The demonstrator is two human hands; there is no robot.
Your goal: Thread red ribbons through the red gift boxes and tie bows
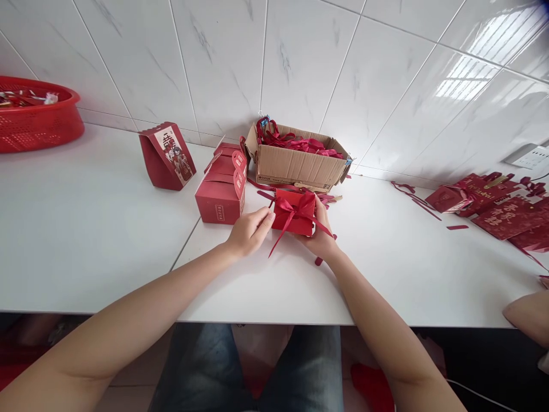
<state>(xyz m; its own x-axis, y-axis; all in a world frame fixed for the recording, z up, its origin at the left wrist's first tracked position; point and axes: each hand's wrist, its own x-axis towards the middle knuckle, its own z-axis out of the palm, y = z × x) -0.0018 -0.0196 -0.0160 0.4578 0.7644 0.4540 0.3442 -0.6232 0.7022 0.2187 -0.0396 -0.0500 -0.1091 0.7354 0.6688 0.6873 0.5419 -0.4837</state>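
Left hand (251, 232): curls beside the left edge of the red gift box (305, 226), with thumb and forefinger pressed together; cannot tell about anything caught between them.
Right hand (321, 237): clasps the right side of the red gift box, with thumb near the far right corner and fingers partly hidden beneath.
Red gift box: sits between both hands, in front of the cardboard box (295, 166), over the white table (107, 246); cannot tell about contact with the white table.
Bow (295, 212): spans the top of the red gift box, tied in glossy red, with one tail hanging past the near edge and another slanting toward the right hand.
Cardboard box: stands open by the tiled wall (231, 63), heaped with red ribbons (295, 143).
Handled box (220, 203): stands upright just left of the cardboard box, in dark red.
Wedge-shaped box (154, 157): stands farther left, apart from the handled box, with an illustrated panel on the sloping side.
Red basket (40, 131): rests at the far left, holding items too small to make out.
Right end: displays red packages (493, 212) near a white power strip (529, 156).
Another person (529, 317): shows only as a bare limb.
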